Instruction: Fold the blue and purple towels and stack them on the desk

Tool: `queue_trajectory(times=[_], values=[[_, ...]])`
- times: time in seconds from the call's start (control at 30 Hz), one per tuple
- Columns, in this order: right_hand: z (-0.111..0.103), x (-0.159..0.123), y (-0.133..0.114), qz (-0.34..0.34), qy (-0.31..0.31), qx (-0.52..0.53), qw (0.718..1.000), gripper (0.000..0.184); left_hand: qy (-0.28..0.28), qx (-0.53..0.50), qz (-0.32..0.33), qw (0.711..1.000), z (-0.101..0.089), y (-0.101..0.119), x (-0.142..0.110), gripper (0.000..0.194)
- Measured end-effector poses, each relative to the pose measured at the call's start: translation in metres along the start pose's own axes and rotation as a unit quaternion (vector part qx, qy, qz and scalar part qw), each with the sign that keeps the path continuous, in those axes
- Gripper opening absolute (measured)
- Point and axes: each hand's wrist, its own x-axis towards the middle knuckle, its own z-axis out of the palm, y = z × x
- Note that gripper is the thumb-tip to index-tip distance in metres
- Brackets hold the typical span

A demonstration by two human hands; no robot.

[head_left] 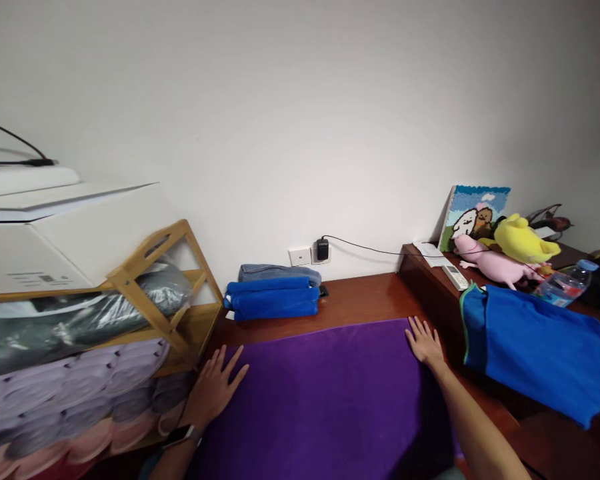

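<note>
A purple towel [330, 393] lies spread flat on the dark wooden surface [365, 297] in front of me. My left hand [215, 387] rests open on the towel's far left corner, fingers spread, with a watch on its wrist. My right hand [424, 343] lies open and flat on the far right corner. Behind the towel, against the wall, sit folded blue towels [273, 298] with a grey-blue one stacked on top.
A wooden rack [167, 320] at the left holds rolled pale towels and bagged items, with a white box on top. At right, a raised ledge carries a blue cloth [535, 347], plush toys [505, 257], a remote, a water bottle [563, 283]. A charger is plugged into the wall socket [323, 250].
</note>
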Motion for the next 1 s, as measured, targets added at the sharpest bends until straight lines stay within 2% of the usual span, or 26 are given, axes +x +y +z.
queue_trajectory(times=[0.27, 0.5, 0.63, 0.8, 1.0], values=[[0.002, 0.006, 0.002, 0.027, 0.001, 0.009, 1.0, 0.073, 0.013, -0.007, 0.008, 1.0, 0.003, -0.001, -0.001, 0.083], [-0.007, 0.003, 0.0, 0.025, -0.031, 0.008, 0.999, 0.073, -0.005, 0.018, -0.015, 1.0, 0.001, -0.002, 0.002, 0.079], [-0.008, -0.002, -0.003, 0.008, -0.009, -0.009, 1.0, 0.072, -0.004, 0.037, -0.011, 0.999, -0.002, 0.014, 0.013, 0.074], [-0.006, -0.002, -0.005, 0.005, -0.012, -0.016, 1.0, 0.072, -0.055, 0.041, -0.035, 0.997, 0.003, 0.041, 0.021, 0.07], [-0.01, 0.001, 0.0, 0.005, -0.028, -0.009, 1.0, 0.072, -0.081, 0.045, -0.079, 0.993, 0.001, 0.042, 0.016, 0.072]])
